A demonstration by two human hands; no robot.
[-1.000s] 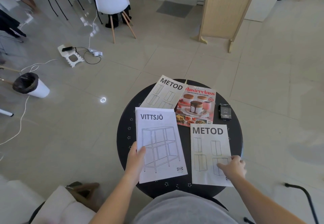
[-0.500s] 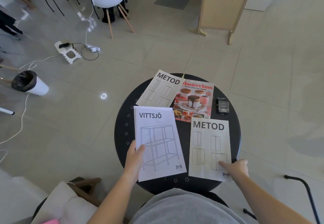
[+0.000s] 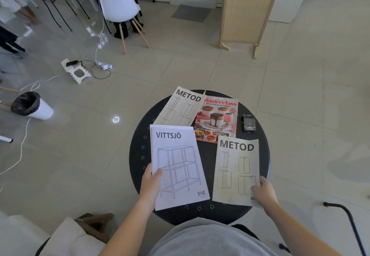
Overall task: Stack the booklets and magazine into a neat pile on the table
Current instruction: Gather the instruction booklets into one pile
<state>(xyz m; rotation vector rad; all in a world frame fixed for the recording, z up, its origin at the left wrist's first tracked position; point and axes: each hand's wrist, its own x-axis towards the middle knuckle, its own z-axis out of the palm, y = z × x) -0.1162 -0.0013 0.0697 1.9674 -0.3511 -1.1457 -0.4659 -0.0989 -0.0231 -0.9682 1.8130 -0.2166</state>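
VITTSJÖ booklet (image 3: 176, 163) gripped by left hand (image 3: 150, 183) (thumb on top); right hand (image 3: 263, 190) on near METOD booklet (image 3: 236, 167).

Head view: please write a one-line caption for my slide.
Left hand grips the VITTSJÖ booklet, right hand the near METOD booklet; nothing stacked yet.

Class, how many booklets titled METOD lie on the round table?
2. One METOD booklet lies at the far left; the other METOD booklet lies near right, under the right hand. None seems hidden.
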